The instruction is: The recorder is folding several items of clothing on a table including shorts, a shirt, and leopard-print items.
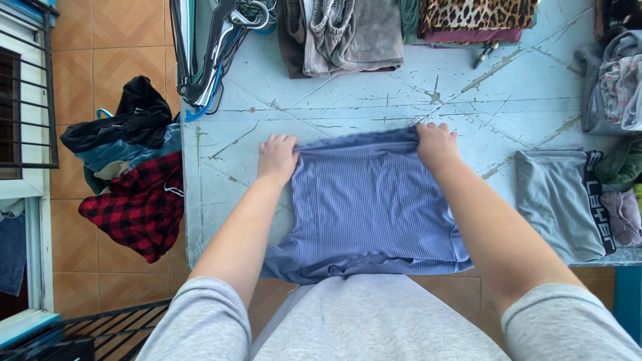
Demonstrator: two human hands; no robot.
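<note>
Lying flat near the front edge of the pale blue table, the blue ribbed garment is pinched at its far corners by the left hand and right hand. Folded grey clothes lie just right; a plaid pile sits left.

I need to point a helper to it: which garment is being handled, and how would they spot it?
On the scratched pale-blue table, look at the near edge. The blue striped garment lies flat there, both hands gripping its far edge; unlike the folded grey piece beside it, it is finely pinstriped.
</note>
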